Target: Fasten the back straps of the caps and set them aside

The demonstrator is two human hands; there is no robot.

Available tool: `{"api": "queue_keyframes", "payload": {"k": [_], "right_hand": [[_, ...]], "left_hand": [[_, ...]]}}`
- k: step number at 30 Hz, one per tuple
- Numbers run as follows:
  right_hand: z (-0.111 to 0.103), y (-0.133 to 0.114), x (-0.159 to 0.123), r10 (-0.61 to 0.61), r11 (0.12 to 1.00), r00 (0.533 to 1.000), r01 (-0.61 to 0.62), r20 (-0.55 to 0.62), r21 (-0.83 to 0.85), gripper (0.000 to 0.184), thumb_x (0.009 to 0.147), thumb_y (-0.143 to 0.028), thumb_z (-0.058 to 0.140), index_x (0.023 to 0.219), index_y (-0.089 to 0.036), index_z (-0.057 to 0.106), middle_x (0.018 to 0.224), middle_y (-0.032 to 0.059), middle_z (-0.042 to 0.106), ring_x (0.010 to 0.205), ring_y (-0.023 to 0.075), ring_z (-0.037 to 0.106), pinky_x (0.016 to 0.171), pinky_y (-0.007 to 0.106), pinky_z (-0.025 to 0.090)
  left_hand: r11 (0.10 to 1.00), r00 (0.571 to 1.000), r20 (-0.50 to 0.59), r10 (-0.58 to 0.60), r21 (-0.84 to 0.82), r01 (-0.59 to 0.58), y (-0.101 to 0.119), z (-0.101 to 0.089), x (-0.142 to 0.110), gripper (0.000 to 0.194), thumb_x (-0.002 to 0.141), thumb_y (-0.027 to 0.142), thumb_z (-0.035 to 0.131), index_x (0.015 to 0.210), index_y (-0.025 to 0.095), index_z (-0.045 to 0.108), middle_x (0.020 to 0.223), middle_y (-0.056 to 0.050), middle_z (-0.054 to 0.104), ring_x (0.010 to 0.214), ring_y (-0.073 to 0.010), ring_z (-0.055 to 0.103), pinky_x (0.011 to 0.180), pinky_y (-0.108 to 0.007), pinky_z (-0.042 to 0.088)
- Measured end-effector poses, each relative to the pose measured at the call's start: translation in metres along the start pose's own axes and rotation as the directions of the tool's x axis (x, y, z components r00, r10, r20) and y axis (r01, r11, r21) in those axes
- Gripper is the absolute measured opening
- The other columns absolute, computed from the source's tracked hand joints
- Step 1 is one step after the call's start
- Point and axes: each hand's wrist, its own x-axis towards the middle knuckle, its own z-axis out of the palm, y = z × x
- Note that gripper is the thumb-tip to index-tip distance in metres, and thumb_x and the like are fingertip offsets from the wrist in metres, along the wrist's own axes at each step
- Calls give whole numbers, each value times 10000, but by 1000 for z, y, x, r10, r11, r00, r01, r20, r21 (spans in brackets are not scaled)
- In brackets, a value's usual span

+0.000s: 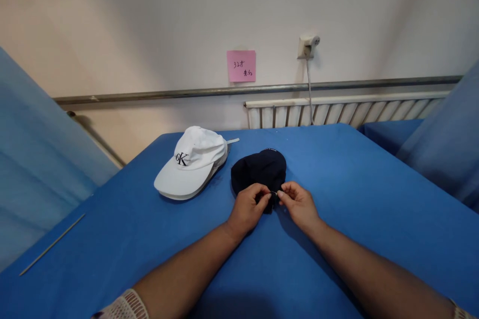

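A dark navy cap lies on the blue-covered table with its back edge towards me. At that near edge my left hand pinches the cap's strap between thumb and fingers. Opposite it, my right hand is closed in a pinch on the other side of the strap. A small shiny piece, perhaps a buckle, shows between my fingertips, but its shape is too small to make out. To the left sits a white cap with black letters on its front, apparently stacked on another pale cap.
A thin stick lies near the left edge of the blue table. Behind are a metal rail, a radiator and a wall socket with a plugged-in cord. Blue curtains hang at both sides.
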Motion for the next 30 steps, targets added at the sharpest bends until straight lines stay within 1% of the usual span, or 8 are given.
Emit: {"api": "queue_keyframes", "payload": {"k": [3,6,11,15,20,23,27,30], "right_hand": [[1,-1,2,19,998,999,-17,-36,55,292,646,-431,726,731,-198,571,639,-26,562,548,111,514,537,253,443],[0,-3,3,36,995,998,-32,-45,93,316,630,-441,738,725,-195,564,609,-39,546,516,97,493,519,242,418],[1,-8,1,59,990,998,-54,-35,133,311,637,-442,738,720,-194,569,603,-38,543,528,96,491,534,241,412],[1,-12,-1,87,983,996,-79,-38,167,316,625,-435,750,724,-192,573,608,-40,542,522,94,488,529,240,407],[2,-17,-1,110,984,993,-104,-33,145,315,633,-431,751,717,-186,570,566,-52,512,483,84,446,488,231,360],[2,-17,-1,117,984,993,-111,-32,138,318,638,-435,748,719,-185,568,556,-52,513,482,88,447,484,234,348],[1,-15,-1,131,980,991,-126,-25,151,307,659,-423,740,742,-185,565,555,-57,513,478,85,445,489,233,337],[1,-14,-1,141,979,989,-134,-34,154,308,663,-424,739,753,-187,565,553,-60,513,472,85,449,495,236,341]], "left_hand": [[998,998,23,55,10,-55,4,-1,-2,133,849,260,578,954,196,626,877,-20,631,789,-142,604,721,-264,483],[994,995,39,96,41,-97,8,-1,-4,233,812,237,623,1043,208,600,968,-36,624,871,-163,601,780,-291,491],[989,995,-7,98,115,-97,11,-1,-6,277,797,270,652,1047,203,553,995,-44,620,909,-186,592,828,-337,488],[965,987,16,157,209,-157,11,0,-7,364,776,314,681,1085,199,529,1047,-64,610,973,-222,574,868,-382,480],[929,968,35,248,276,-248,14,1,-7,278,829,192,580,1101,187,523,1080,-83,599,1012,-216,562,912,-381,467],[913,955,19,294,289,-287,14,1,-7,239,870,162,507,1104,190,545,1098,-81,604,1043,-201,556,940,-366,451],[902,955,-28,296,338,-270,13,-1,-6,219,875,186,515,1087,191,571,1080,-76,627,1010,-209,568,923,-390,440],[897,958,-18,288,356,-262,12,-2,-5,199,873,214,529,1062,183,582,993,-65,651,937,-206,587,885,-394,439]]}}
